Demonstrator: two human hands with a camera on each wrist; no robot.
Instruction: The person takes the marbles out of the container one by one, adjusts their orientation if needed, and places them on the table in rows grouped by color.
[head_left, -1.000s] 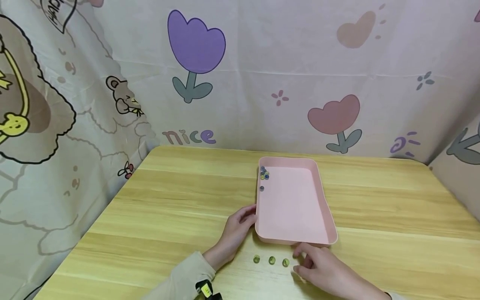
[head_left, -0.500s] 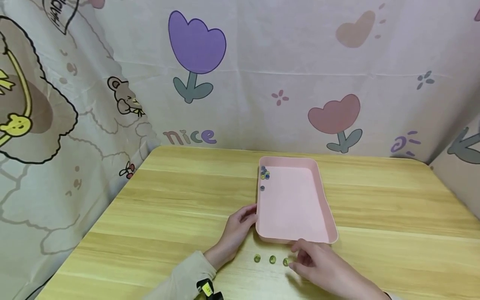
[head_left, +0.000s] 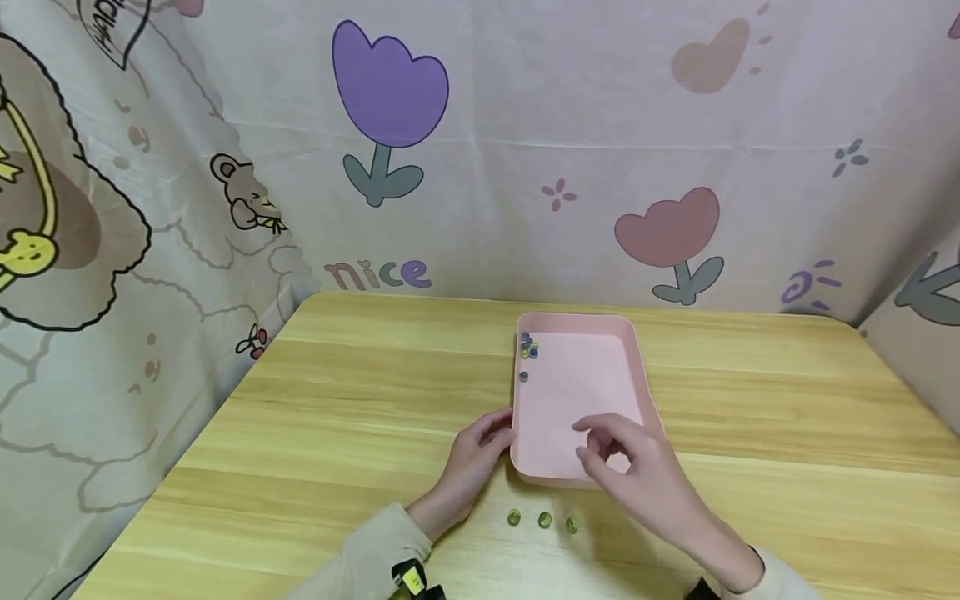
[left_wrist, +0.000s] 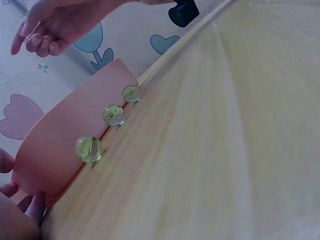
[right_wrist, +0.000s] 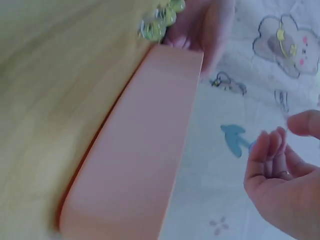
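Three clear glass marbles with yellow-green swirls, such as the middle marble [head_left: 544, 520], lie in a row on the table before the pink tray [head_left: 577, 400]. My left hand [head_left: 474, 458] rests its fingertips against the tray's outer left wall. Above the tray's near right part hovers my right hand [head_left: 645, 475], with thumb and index finger apart and the other fingers loosely curled. Nothing shows between those fingers in the right wrist view, where the right hand [right_wrist: 285, 185] is raised beyond the tray wall. The left wrist view shows the nearest marble [left_wrist: 89, 149] beside that wall.
Several blue and yellow marbles [head_left: 529, 347] cluster along the tray's far left side, with a single dark marble [head_left: 523, 377] closer. The wooden table [head_left: 360, 400] ends at a patterned cloth backdrop [head_left: 510, 225].
My right hand has risen from beside the right-hand marble and moved forward over the tray. The three marbles keep their row, and my left hand stays at the tray wall.
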